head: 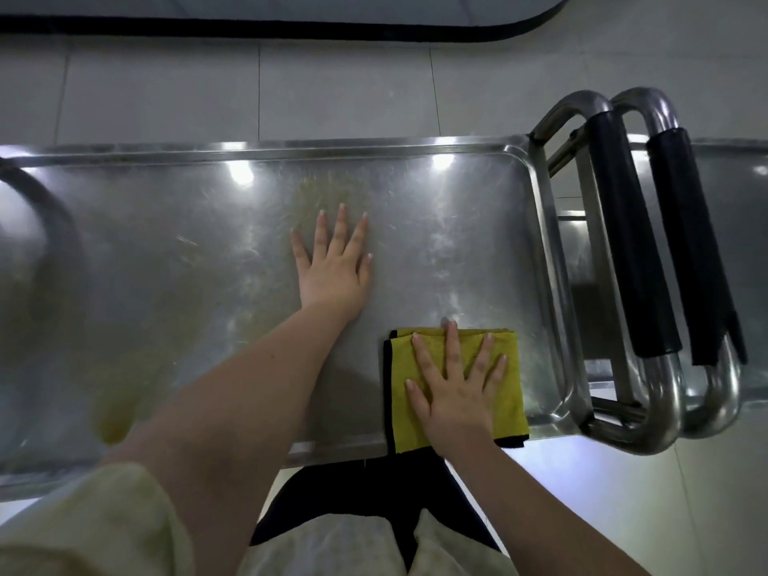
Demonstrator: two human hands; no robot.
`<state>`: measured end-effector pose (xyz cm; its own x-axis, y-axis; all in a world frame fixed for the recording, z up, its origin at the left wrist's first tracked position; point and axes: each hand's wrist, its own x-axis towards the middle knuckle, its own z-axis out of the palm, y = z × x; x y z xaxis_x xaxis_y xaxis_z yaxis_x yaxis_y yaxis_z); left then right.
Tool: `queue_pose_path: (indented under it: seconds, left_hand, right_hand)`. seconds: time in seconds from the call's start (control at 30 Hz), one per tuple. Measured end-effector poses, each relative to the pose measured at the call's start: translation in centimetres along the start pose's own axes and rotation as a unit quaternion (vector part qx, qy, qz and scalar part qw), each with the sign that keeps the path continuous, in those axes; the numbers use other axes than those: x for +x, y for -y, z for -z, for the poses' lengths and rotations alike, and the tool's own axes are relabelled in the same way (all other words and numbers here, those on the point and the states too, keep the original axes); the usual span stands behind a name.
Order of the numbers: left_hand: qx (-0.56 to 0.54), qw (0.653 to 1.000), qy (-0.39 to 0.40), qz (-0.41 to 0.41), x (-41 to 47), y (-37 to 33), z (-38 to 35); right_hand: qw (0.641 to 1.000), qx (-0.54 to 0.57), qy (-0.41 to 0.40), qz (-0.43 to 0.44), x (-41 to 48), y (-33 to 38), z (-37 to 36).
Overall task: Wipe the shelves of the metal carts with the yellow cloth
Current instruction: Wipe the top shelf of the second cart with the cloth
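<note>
Yellow folded cloth with black trim (pixel 457 384): near-right corner of scratched steel cart shelf (pixel 166 251), under flat right hand (pixel 455 388). Left hand (pixel 332 259): flat, mid-shelf, holding nothing. Streaks remain; wiping appears unfinished, second cart (pixel 727 243) likely pending.

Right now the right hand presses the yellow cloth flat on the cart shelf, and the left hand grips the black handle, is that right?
Not quite. The head view shows the left hand lying flat, fingers straight, on the bare cart shelf, not gripping the black handle. The right hand does press the yellow cloth flat on that shelf.
</note>
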<state>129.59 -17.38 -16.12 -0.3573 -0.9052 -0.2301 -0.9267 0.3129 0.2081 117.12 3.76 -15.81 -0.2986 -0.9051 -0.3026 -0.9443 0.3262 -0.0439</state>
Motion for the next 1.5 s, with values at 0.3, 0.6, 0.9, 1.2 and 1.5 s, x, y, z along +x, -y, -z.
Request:
queue_pose_path:
  seconds: [0.3,0.6,0.9,1.2,1.5]
  left_hand:
    - [0.012,1.0,-0.011,0.021,1.4,0.1,-1.0]
    - [0.042,0.998,-0.015,0.033,2.5,-0.4,-1.0]
    - [0.027,0.999,-0.003,0.036,3.2,-0.4,-0.7]
    - [0.013,0.999,0.004,0.033,3.4,-0.3,-0.2]
    - [0.046,0.999,0.001,0.0,3.1,-0.1,-0.2]
  right_hand:
    - [0.998,0.011,0.0,0.059,5.8,-0.4,1.5]
    - [1.0,0.004,-0.016,0.017,26.6,2.3,8.2]
    - [0.999,0.001,0.001,0.046,23.1,1.1,7.0]
    - [0.995,-0.001,0.027,0.097,2.6,-1.8,1.0]
    - [1.0,0.02,-0.003,-0.004,22.1,1.1,6.9]
